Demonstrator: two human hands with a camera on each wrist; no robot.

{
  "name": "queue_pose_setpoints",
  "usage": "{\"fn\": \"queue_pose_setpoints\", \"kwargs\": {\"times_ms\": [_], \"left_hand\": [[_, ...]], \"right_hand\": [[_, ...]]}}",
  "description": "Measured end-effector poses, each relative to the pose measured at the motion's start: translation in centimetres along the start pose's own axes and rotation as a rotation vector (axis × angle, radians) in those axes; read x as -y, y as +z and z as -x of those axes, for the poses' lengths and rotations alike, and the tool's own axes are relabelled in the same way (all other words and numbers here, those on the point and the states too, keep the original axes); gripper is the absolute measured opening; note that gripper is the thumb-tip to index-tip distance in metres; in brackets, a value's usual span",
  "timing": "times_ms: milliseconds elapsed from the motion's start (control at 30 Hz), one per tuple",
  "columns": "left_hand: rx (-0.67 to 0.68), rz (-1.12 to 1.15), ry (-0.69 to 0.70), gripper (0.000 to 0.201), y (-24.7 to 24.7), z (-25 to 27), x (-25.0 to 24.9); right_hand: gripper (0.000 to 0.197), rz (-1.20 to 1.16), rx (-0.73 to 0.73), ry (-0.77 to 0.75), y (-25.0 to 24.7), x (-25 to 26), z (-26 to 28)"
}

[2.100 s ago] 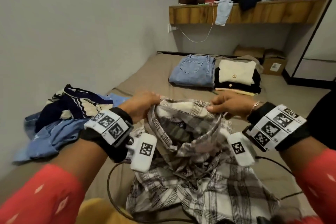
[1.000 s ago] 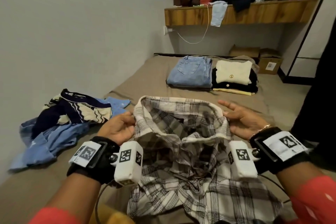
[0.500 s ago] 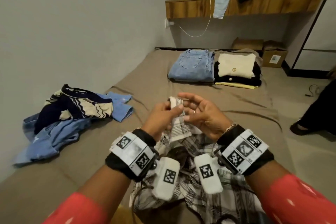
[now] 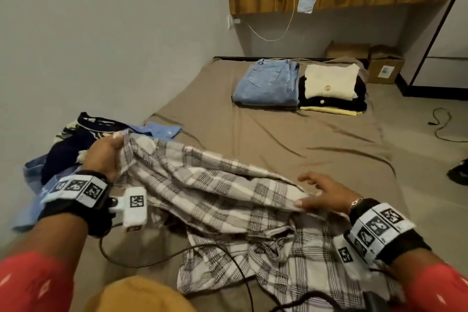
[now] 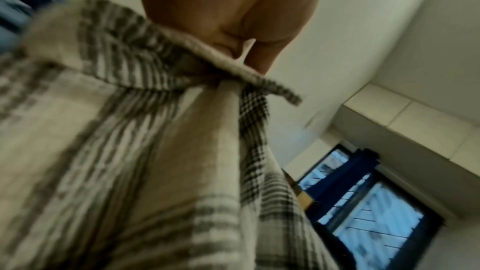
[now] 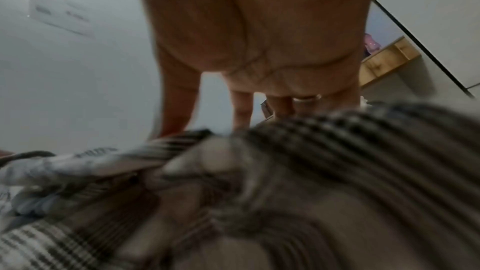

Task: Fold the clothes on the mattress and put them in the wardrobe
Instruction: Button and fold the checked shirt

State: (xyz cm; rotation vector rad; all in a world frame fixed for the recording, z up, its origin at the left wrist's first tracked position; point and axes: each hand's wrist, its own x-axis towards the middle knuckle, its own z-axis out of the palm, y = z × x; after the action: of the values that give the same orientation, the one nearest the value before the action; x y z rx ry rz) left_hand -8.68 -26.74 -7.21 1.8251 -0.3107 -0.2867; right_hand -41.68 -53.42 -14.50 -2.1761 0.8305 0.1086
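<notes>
item: grey-and-white checked cotton shirt [image 4: 215, 185], near end of brown-sheeted mattress [image 4: 278, 134]. change: hands, joined at the collar 0.5 s ago, now apart. left hand [image 4: 103, 154] grips 1 bunched end; right hand [image 4: 326, 194] rests spread-fingered on the cloth, clasping nothing. reading: being stretched out, not yet folded.

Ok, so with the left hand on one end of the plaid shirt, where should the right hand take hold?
Probably the raised fold of the plaid shirt just under the right hand, pinched from above. The left hand grips the opposite end, so the cloth runs as one ridge between them; the rest lies bunched on the mattress.
</notes>
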Motion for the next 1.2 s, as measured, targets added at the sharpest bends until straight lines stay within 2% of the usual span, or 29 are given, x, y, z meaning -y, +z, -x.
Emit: {"fn": "queue_pose_setpoints", "kwargs": {"times_ms": [33,67,100,167,200,333,400,467,500,567,600,667,700,733,767,833,867,900,1000,1067,1133,1200], "left_hand": [[-0.023,-0.080,-0.028,0.036,0.0,-0.1,0.8],[-0.044,-0.162,-0.067,0.040,-0.1,-0.1,1.5],[-0.049,-0.233,-0.101,0.042,0.1,-0.2,2.1],[-0.020,-0.409,-0.075,0.045,0.8,-0.5,2.7],[-0.002,-0.498,0.002,0.047,1.6,-0.4,2.5],[0.187,-0.497,0.475,0.060,7.7,3.5,0.9],[0.398,-0.596,0.703,0.063,11.5,6.4,0.2],[0.656,-0.845,0.727,0.066,14.8,8.1,0.9],[0.711,-1.021,0.714,0.062,16.1,8.3,1.9],[0.658,-1.265,0.756,0.040,17.8,8.6,3.2],[0.603,-1.288,0.784,0.030,17.9,8.4,3.5],[0.510,-1.136,0.811,0.018,17.3,7.4,3.6],[0.484,-1.004,0.773,0.015,16.6,6.8,3.1],[0.451,-0.883,0.744,0.014,15.7,6.4,2.3],[0.392,-0.811,0.734,0.012,14.8,5.9,1.4],[0.251,-0.715,0.701,0.011,12.7,4.8,-0.6],[0.179,-0.648,0.666,0.010,11.5,4.0,-1.5],[0.099,-0.578,0.619,0.011,9.7,2.6,-2.2],[-0.131,-0.325,0.438,0.017,3.8,-0.8,-4.7],[-0.178,-0.231,0.372,0.017,0.0,-1.9,-6.3],[-0.240,-0.127,0.344,0.041,-3.0,-2.1,-7.2],[-0.265,0.100,0.352,0.049,-5.7,-2.0,-7.3]], "right_hand": [[0.126,0.137,0.067,0.014,0.4,-0.2,-0.4],[0.127,0.261,0.096,0.022,0.9,-0.5,-0.8],[0.106,0.364,0.088,0.016,1.1,-0.6,-0.8],[0.030,0.463,-0.068,-0.003,1.0,0.2,-1.0],[0.014,0.454,-0.146,-0.027,0.6,1.0,-1.1],[0.028,0.201,-0.288,-0.163,-1.9,5.8,-1.8],[0.033,0.070,-0.283,-0.230,-2.9,7.8,-2.1],[0.029,-0.011,-0.219,-0.229,-3.0,8.4,-2.1],[0.023,-0.024,-0.187,-0.215,-2.8,8.0,-1.9],[0.013,0.031,-0.116,-0.164,-2.0,6.4,-1.1],[0.019,0.091,-0.066,-0.122,-1.5,5.2,-0.5],[0.047,0.231,0.046,0.021,-0.4,2.2,0.5],[0.057,0.312,0.086,0.085,0.2,0.8,0.9],[0.058,0.394,0.100,0.135,0.8,-0.6,1.2],[0.050,0.428,0.081,0.158,1.2,-1.8,1.2],[0.016,0.379,-0.035,0.190,0.9,-2.7,1.3],[0.010,0.311,-0.092,0.188,0.3,-2.8,1.3],[0.019,0.241,-0.162,0.159,-0.6,-2.7,1.1],[0.016,0.083,-0.421,0.050,-4.9,-0.4,1.2],[0.022,0.002,-0.533,-0.071,-7.8,2.0,1.5],[0.027,0.048,-0.576,-0.174,-9.9,4.4,2.2],[0.031,0.161,-0.611,-0.278,-10.6,5.9,2.7]]}}
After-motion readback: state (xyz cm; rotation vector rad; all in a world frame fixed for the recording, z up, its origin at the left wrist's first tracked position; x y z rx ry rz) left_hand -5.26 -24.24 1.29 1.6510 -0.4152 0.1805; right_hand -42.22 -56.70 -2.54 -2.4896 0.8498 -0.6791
